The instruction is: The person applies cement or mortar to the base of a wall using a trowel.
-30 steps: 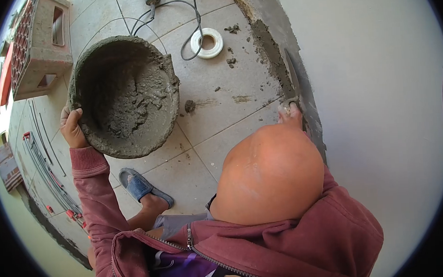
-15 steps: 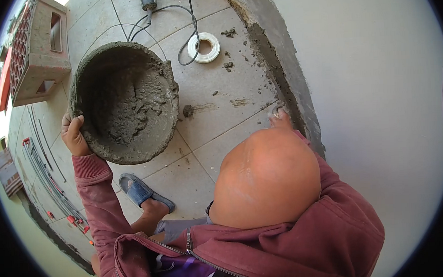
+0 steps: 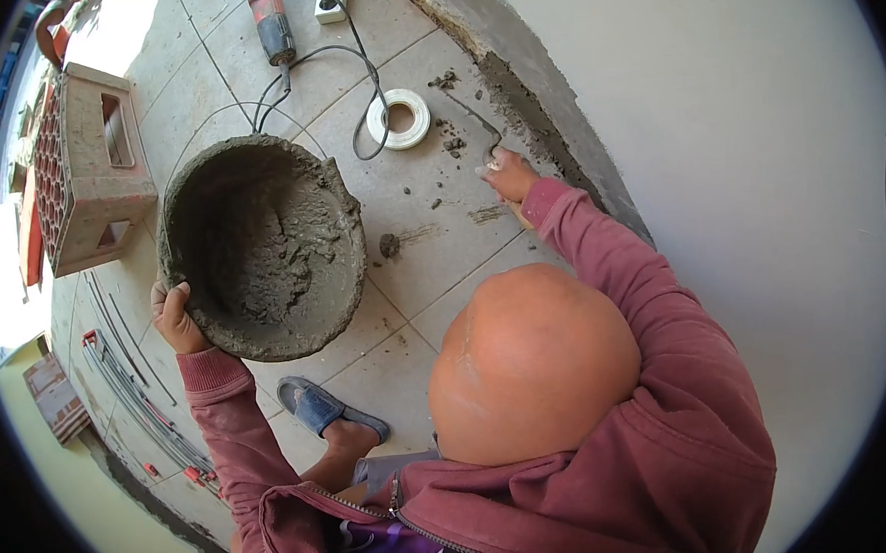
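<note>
Grey mortar, wet and lumpy, coating the inside of a round mixing bowl (image 3: pixel 261 246) tilted on the tiled floor (image 3: pixel 431 237). Left hand (image 3: pixel 177 318) clamped on the bowl's lower rim, thumb over the edge, fingers hidden beneath. Right hand (image 3: pixel 508 176) stretched to the base of the wall (image 3: pixel 760 210), wrapped round the handle of a trowel (image 3: pixel 477 124); only the thin dark blade shows, its tip lying near mortar crumbs (image 3: pixel 445 79), the handle itself covered by the fingers. Grip closed, though how tightly cannot be made out. Band of fresh grey render (image 3: pixel 540 121) along the foot of the wall, just beside the blade. Roll of white tape (image 3: pixel 398 118) and a looping black cable (image 3: pixel 359 101) on the tiles between bowl and wall. Angle grinder (image 3: pixel 272 25) and socket strip (image 3: pixel 331 0) cut off at the upper edge. Hollow clay block (image 3: pixel 92 170) left of the bowl; bundled conduits (image 3: pixel 140 413) at lower left, partly lost in the lens rim. Sandalled foot (image 3: pixel 325 413) below the bowl. Torso and legs largely masked by the head and red hooded jacket (image 3: pixel 624 487).

Compared with half a second earlier: right arm extended forward, sleeve now in full view, trowel visible again; bowl shifted slightly lower in frame, left-hand hold unchanged.
</note>
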`<action>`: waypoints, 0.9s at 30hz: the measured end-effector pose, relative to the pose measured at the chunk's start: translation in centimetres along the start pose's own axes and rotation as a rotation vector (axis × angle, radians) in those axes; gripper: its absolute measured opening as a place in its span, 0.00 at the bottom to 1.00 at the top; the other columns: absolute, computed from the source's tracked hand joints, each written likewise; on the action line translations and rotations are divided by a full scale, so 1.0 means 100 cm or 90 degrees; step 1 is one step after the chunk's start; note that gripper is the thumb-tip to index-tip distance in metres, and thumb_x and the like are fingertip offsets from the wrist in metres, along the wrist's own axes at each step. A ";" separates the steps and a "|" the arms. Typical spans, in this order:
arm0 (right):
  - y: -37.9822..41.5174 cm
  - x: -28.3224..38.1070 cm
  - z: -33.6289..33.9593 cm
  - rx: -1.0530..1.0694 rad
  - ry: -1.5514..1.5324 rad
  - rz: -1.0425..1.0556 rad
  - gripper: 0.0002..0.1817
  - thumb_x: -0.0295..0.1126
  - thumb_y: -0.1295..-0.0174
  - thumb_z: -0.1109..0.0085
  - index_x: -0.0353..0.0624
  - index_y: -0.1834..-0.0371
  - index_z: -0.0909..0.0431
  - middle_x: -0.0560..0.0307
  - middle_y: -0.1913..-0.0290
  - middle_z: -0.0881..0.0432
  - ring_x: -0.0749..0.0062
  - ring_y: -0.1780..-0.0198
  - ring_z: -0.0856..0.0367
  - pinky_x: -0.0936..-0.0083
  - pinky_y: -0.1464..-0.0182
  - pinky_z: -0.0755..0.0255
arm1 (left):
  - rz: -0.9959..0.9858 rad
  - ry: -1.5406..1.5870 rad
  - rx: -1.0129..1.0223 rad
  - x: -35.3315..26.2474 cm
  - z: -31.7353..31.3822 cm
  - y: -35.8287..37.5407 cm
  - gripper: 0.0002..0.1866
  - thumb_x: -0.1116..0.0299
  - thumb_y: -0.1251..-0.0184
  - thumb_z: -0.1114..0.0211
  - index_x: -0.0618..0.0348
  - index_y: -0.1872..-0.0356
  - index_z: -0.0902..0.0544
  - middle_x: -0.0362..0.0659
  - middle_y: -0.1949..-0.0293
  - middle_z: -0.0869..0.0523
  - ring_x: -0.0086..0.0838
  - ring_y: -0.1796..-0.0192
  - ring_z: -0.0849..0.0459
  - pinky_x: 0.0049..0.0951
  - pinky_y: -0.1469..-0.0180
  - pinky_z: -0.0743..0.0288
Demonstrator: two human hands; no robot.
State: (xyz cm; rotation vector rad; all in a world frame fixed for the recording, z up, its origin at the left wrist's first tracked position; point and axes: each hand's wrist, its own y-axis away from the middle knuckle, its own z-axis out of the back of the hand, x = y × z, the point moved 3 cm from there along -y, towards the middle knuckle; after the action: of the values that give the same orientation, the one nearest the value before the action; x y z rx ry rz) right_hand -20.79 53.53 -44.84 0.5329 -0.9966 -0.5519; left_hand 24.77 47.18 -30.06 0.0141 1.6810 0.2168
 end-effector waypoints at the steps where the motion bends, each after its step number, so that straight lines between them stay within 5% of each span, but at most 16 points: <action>1: -0.017 0.007 0.004 -0.032 0.013 -0.005 0.20 0.37 0.50 0.46 0.31 0.60 0.33 0.43 0.72 0.24 0.64 0.79 0.24 0.71 0.74 0.30 | 0.001 0.004 -0.008 -0.001 -0.004 0.001 0.08 0.79 0.52 0.51 0.65 0.69 0.28 0.45 0.67 0.21 0.27 0.66 0.22 0.24 0.58 0.29; 2: -0.037 0.010 0.009 -0.062 0.026 -0.011 0.20 0.37 0.50 0.46 0.33 0.59 0.33 0.41 0.68 0.24 0.60 0.75 0.22 0.70 0.70 0.29 | 0.003 0.007 -0.017 -0.002 -0.005 0.003 0.07 0.79 0.52 0.51 0.65 0.69 0.28 0.45 0.67 0.21 0.27 0.66 0.22 0.24 0.58 0.29; 5: -0.075 -0.005 0.017 -0.146 0.110 0.047 0.16 0.37 0.50 0.46 0.34 0.67 0.33 0.49 0.77 0.25 0.63 0.78 0.24 0.69 0.75 0.31 | -0.006 -0.026 0.019 0.002 0.006 -0.002 0.07 0.79 0.52 0.51 0.65 0.69 0.28 0.45 0.67 0.21 0.26 0.66 0.22 0.24 0.58 0.29; 7: -0.069 -0.001 0.022 -0.244 0.261 0.162 0.17 0.37 0.51 0.45 0.35 0.64 0.32 0.43 0.70 0.23 0.53 0.66 0.23 0.65 0.65 0.31 | -0.006 -0.018 0.003 -0.001 -0.003 0.002 0.07 0.80 0.51 0.51 0.64 0.69 0.27 0.43 0.68 0.21 0.24 0.66 0.23 0.22 0.58 0.30; 10: -0.024 -0.031 0.009 -0.071 0.286 0.047 0.18 0.37 0.52 0.47 0.37 0.59 0.31 0.40 0.62 0.24 0.47 0.58 0.26 0.62 0.55 0.33 | -0.012 -0.016 -0.009 -0.001 0.003 0.002 0.07 0.81 0.51 0.51 0.64 0.69 0.27 0.42 0.69 0.22 0.22 0.67 0.24 0.21 0.59 0.30; 13: 0.048 -0.053 -0.028 0.025 0.325 0.010 0.17 0.37 0.51 0.46 0.36 0.63 0.31 0.37 0.63 0.25 0.49 0.58 0.26 0.61 0.57 0.33 | -0.006 -0.003 -0.009 0.001 0.004 0.001 0.08 0.81 0.51 0.52 0.64 0.69 0.27 0.42 0.69 0.22 0.22 0.66 0.24 0.21 0.59 0.30; 15: 0.081 -0.056 -0.043 0.073 0.274 0.133 0.18 0.38 0.52 0.45 0.35 0.64 0.31 0.38 0.66 0.24 0.47 0.59 0.26 0.61 0.58 0.33 | 0.012 0.009 -0.008 0.003 0.001 0.000 0.08 0.81 0.51 0.52 0.65 0.69 0.27 0.42 0.68 0.21 0.23 0.66 0.24 0.21 0.59 0.30; 18: 0.046 -0.086 -0.055 0.021 0.046 0.009 0.19 0.38 0.52 0.44 0.33 0.63 0.32 0.41 0.72 0.24 0.52 0.69 0.23 0.64 0.66 0.31 | 0.000 -0.013 -0.016 0.001 0.006 0.001 0.07 0.79 0.51 0.52 0.64 0.70 0.28 0.44 0.67 0.21 0.26 0.66 0.22 0.23 0.59 0.29; 19: 0.040 -0.073 -0.039 0.013 -0.104 -0.067 0.18 0.37 0.51 0.44 0.33 0.64 0.33 0.46 0.78 0.26 0.62 0.80 0.25 0.70 0.75 0.31 | -0.003 -0.022 -0.018 0.002 0.008 0.000 0.08 0.79 0.51 0.52 0.64 0.69 0.28 0.44 0.67 0.21 0.26 0.66 0.22 0.24 0.59 0.29; 21: 0.015 -0.066 -0.014 -0.048 -0.139 -0.054 0.15 0.35 0.50 0.45 0.33 0.67 0.34 0.49 0.79 0.27 0.71 0.85 0.28 0.74 0.82 0.34 | -0.010 -0.029 -0.010 0.002 0.006 -0.002 0.08 0.79 0.51 0.52 0.65 0.69 0.28 0.45 0.67 0.21 0.27 0.66 0.22 0.24 0.58 0.28; 27: -0.001 -0.033 0.029 -0.126 -0.160 -0.058 0.16 0.35 0.48 0.45 0.32 0.66 0.34 0.54 0.80 0.28 0.74 0.85 0.29 0.73 0.83 0.34 | -0.021 0.010 -0.012 0.003 0.002 -0.003 0.10 0.79 0.51 0.52 0.66 0.66 0.27 0.44 0.66 0.21 0.27 0.65 0.22 0.24 0.58 0.29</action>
State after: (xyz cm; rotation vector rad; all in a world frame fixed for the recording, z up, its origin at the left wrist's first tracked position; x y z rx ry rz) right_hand -24.83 55.15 -45.66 0.3383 -1.1447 -0.8043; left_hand 24.93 46.91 -30.44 -0.0295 1.6934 0.2094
